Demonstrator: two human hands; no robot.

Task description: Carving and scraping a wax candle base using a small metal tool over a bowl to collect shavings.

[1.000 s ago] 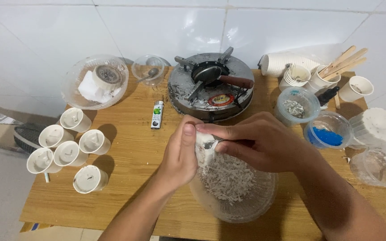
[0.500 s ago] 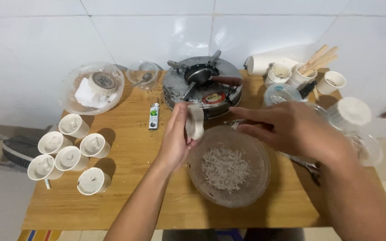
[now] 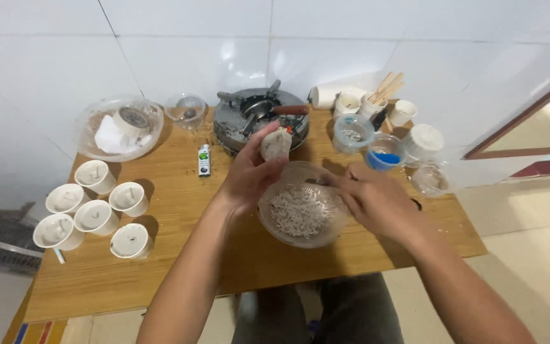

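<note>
Six white cups (image 3: pixel 97 207); left hand (image 3: pixel 253 172) grips one lump (image 3: pixel 275 144)

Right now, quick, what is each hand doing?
Left hand: closed around a small white cup.
Right hand: resting on the glass bowl rim; grip cannot be told.

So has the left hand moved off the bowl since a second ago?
Yes. The left hand, gripping a white lump, rose from over the bowl towards the stove.

A wooden worktop (image 3: pixel 160 267) is set against a white tiled wall (image 3: pixel 179 38), with pale floor tiles (image 3: pixel 536 255) and a brown door frame (image 3: pixel 523 121) seen alongside.
</note>
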